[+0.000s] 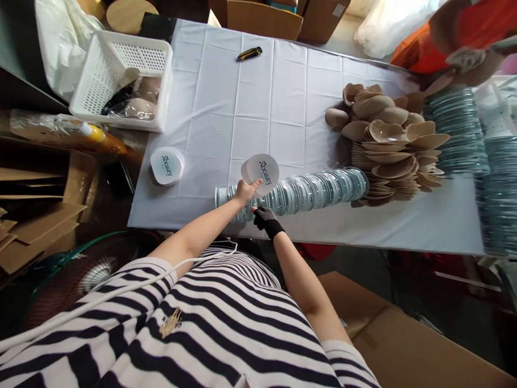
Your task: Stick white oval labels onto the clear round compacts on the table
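Holding the printed white lid (pixel 263 173) by its lower edge, the left hand (pixel 246 189) has its fingers pinched shut on it and lifts it just above the near end of a long row of clear round cases (pixel 299 189) lying on their sides across the surface (pixel 258 108). The right hand (pixel 264 216), in a dark mesh glove, rests at the near side of that row, touching the first cases; whether its fingers are curled around one or merely steadying the stack cannot be told from this angle.

Doing this well, I judge, depends on keeping the lid square to the case it meets and keeping the gloved hand braced so the row does not slide or fan out. A light edge grip, as shown, keeps fingerprints off the printed face.

To the left, apart from the hands, a second lidded case (pixel 167 166) with the same lettering sits flat on the cloth. Farther right, the row of cases ends against a heap of beige foam cups (pixel 388 143), and beyond that stand more stacks of clear cases (pixel 456 129). At the far left a white basket (pixel 121 75) holds bagged items, and a yellow utility knife (pixel 249 53) lies near the far edge. Another person's arm (pixel 464 37) reaches in at the top right.
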Available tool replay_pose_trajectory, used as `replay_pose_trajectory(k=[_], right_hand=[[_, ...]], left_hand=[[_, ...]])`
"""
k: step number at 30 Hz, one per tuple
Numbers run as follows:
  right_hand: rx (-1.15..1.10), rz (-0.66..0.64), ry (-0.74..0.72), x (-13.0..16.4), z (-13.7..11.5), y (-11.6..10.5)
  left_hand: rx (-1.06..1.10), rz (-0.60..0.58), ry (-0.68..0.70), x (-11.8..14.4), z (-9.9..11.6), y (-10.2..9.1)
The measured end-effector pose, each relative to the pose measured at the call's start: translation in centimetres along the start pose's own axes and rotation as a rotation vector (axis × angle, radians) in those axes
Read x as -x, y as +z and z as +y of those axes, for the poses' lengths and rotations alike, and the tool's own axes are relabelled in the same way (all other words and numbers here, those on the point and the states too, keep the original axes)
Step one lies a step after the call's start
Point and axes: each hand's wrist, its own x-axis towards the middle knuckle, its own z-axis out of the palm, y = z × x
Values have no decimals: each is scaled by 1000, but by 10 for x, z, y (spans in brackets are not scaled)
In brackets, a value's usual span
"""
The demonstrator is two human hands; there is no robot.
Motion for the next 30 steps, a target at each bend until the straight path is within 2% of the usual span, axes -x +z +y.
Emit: replay_pose_trajectory(k=[2, 4, 7, 9, 11, 13, 16, 19, 21, 24, 26, 28, 30], right_hand=[[282, 169, -75, 6, -5, -6], [501, 399, -186, 13, -13, -17], [519, 706, -378, 23, -25, -38], [488, 777, -488, 29, -33, -46], [535, 785, -574, 32, -42, -44], [580, 747, -598, 32, -49, -35], [463, 694, -436, 30, -52, -24], [285, 822, -332, 43, -34, -27], [352, 849, -334, 63, -7, -28], [655, 668, -270, 93, 36, -15], [816, 519, -218, 98, 52, 2], [907, 421, -188, 86, 52, 20], [940, 364, -167, 65, 40, 34]], left_hand=[[11, -7, 0, 0, 2, 1], [69, -30, 4, 1, 6, 0], [147, -116, -6, 9, 14, -5], [164, -159, -21, 16, 16, -9], [164, -132, -53, 23, 17, -12], [155, -88, -101, 27, 16, -13], [149, -97, -140, 29, 15, -13], [233, -118, -83, 21, 16, -17], [292, -46, -61, 11, 17, -24], [318, 98, -118, -3, 16, -37], [326, 124, -169, -9, 14, -42], [319, 120, -178, -11, 11, -44], [288, 108, -155, -10, 10, -43]])
